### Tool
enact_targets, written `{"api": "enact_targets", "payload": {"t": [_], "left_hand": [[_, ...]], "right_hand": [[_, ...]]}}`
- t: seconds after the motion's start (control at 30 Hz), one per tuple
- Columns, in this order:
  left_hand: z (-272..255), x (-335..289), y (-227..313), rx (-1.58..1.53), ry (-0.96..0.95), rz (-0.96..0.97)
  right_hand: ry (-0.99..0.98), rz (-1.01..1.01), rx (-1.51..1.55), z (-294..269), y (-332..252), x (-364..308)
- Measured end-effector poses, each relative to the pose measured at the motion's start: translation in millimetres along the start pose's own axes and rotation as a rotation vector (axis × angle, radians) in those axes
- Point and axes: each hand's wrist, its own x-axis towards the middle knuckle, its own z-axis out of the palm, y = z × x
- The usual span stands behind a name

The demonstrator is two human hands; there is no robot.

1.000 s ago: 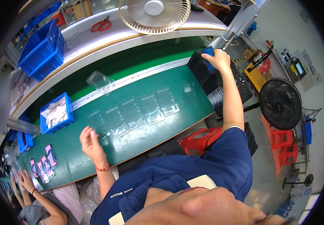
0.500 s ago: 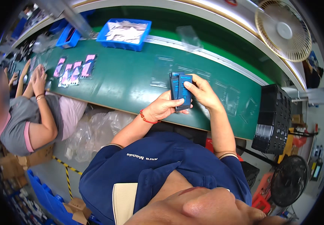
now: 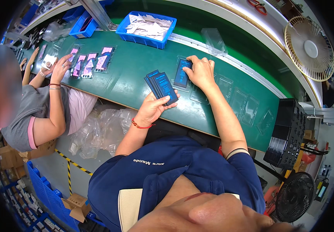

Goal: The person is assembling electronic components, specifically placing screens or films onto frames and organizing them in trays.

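Observation:
My left hand (image 3: 150,110) holds a fanned stack of flat black phone batteries (image 3: 161,86) with blue print, clear of the bench, thumb on top. Farther forward and to the right, my right hand (image 3: 202,74) grips a single black phone battery (image 3: 181,75) by its right edge, thumb on its face. That battery lies over a clear plastic tray at the bench's far side; whether it is fully seated I cannot tell. More clear plastic trays (image 3: 248,109) lie in a row to the right of my right hand.
On the green bench (image 3: 132,73), a blue bin (image 3: 145,41) of white slips stands at the back. Pink-and-dark packs (image 3: 104,59) lie to the left, near a co-worker's hands (image 3: 58,67). A black crate stack (image 3: 287,131) stands at the right end, below a fan (image 3: 310,48).
My right hand has left the stack and moved forward with one battery to a clear tray. My left hand has shifted left with the others. The view has also shifted.

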Motion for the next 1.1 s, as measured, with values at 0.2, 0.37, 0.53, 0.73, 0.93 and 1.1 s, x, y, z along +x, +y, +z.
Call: {"api": "enact_targets", "payload": {"t": [0.2,0.37,0.53,0.73,0.93,1.1], "left_hand": [[11,5,-11,0.229,0.11,0.043],[23,11,-23,0.16,0.033,-0.097],[23,7,-24,0.026,-0.113,-0.073],[31,17,-32,0.198,0.0,-0.033],[52,27,-42,0.245,-0.031,-0.135],[51,29,-41,0.055,-0.165,-0.137]], "right_hand": [[-0.22,0.05,0.693,-32,-20,-31],[-0.116,0.203,0.897,-43,9,-54],[0.023,0.229,0.185,-40,45,-57],[0.076,0.164,0.091,-45,27,-70],[0.003,0.278,0.959,-51,23,-94],[0.056,0.477,0.473,-72,80,-100]]}}
